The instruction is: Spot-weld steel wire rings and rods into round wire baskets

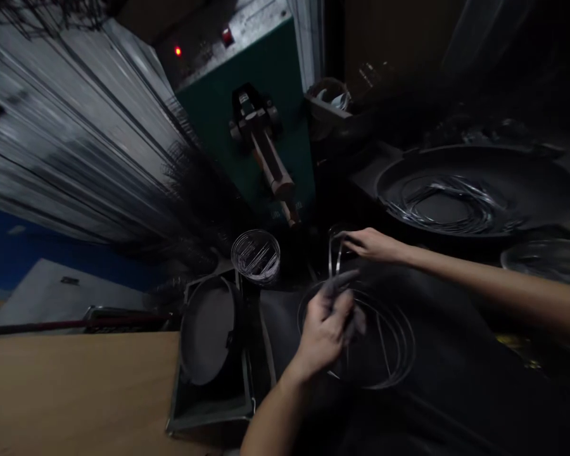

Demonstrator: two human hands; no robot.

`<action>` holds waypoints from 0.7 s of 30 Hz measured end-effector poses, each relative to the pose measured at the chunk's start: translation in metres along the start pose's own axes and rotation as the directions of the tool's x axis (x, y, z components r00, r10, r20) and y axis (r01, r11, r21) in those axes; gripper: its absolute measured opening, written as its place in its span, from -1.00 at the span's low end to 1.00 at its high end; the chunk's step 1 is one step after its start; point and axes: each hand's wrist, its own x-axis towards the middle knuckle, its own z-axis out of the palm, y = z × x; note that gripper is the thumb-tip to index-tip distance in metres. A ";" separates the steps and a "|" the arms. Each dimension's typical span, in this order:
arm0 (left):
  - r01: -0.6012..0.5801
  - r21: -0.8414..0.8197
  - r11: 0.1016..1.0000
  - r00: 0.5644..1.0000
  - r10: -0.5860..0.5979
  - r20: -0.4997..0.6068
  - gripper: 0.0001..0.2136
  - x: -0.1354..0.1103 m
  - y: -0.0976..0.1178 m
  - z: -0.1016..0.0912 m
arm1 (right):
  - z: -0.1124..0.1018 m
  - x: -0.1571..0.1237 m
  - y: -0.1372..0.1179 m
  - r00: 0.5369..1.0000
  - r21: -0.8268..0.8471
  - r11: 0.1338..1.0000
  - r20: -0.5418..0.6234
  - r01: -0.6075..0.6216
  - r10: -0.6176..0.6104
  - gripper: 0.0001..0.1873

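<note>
My left hand [330,320] is closed in a pinch over a bundle of thin metal wire rings [389,345] that lies on a dark cloth. Its fingertips are grey with dirt and grip the rings near their top edge. My right hand [370,244] reaches in from the right. Its fingers pinch a narrow bent wire loop [335,253] that stands upright just above the rings. The two hands are close together, the right one slightly farther from me.
A green machine [247,107] with a brown lever arm [273,168] stands behind. A clear cup of straight wires [256,253] sits left of the hands. A dark round pan [475,183] holds more wire rings. A wooden tabletop [71,392] lies at left.
</note>
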 end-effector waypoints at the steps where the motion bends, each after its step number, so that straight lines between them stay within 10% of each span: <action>1: 0.027 -0.083 0.996 0.999 -0.026 0.022 -0.46 0.008 -0.003 0.012 | 0.009 0.014 0.000 1.000 0.031 0.999 0.019 -0.017 0.016 -0.65; 7: 0.065 -0.261 0.963 0.995 -0.083 -0.061 -0.36 0.066 -0.021 0.009 | 0.021 0.054 0.014 0.994 -0.014 0.996 -0.066 0.090 -0.091 -0.56; 17: 0.108 0.201 0.974 0.994 -0.111 0.006 -0.60 0.081 -0.033 -0.022 | 0.020 0.048 0.009 0.958 -0.205 0.937 -0.018 -0.283 0.285 -0.51; 21: 0.077 0.319 0.944 0.995 -0.092 0.031 -0.63 0.088 -0.025 -0.036 | 0.019 0.053 0.012 0.947 -0.027 0.948 -0.071 -0.317 0.315 -0.51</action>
